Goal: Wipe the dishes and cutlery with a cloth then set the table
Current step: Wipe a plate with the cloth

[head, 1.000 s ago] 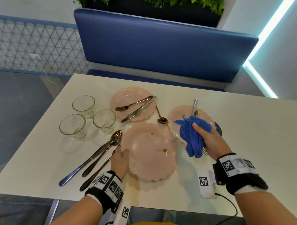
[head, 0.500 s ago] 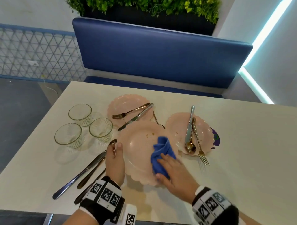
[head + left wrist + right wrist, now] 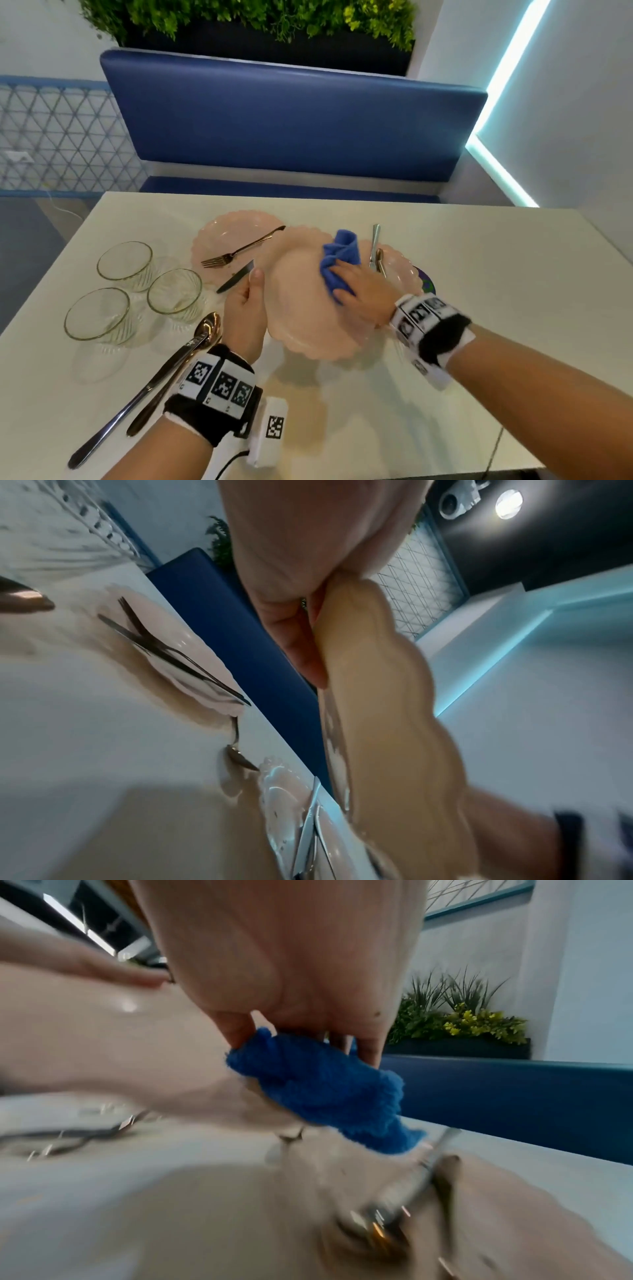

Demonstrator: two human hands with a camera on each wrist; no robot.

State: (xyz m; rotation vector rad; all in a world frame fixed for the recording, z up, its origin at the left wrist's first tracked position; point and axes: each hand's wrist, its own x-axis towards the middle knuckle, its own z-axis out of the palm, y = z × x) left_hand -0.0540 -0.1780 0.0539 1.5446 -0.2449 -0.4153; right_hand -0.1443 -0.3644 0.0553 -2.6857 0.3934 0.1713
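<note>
Above a white table [image 3: 479, 274], a scalloped pink plate [image 3: 301, 308] hangs tilted at centre, its nine o'clock rim pinched by the left hand [image 3: 245, 308]; the right hand [image 3: 363, 287] presses a bunched blue cloth [image 3: 339, 260] at its one o'clock.

White tabletop [image 3: 479, 274]. Landmark: far pink plate [image 3: 222, 236], flat on the surface, bearing a fork and a knife. Left of it, three clear glass bowls [image 3: 125, 262] in a cluster. Nearer than it, toward the front-left edge, long spoons [image 3: 191, 346] lying side by side. Right of it, second pink plate [image 3: 404, 274] with cutlery on top, partly hidden. White tagged block [image 3: 269, 433] at the front edge.
</note>
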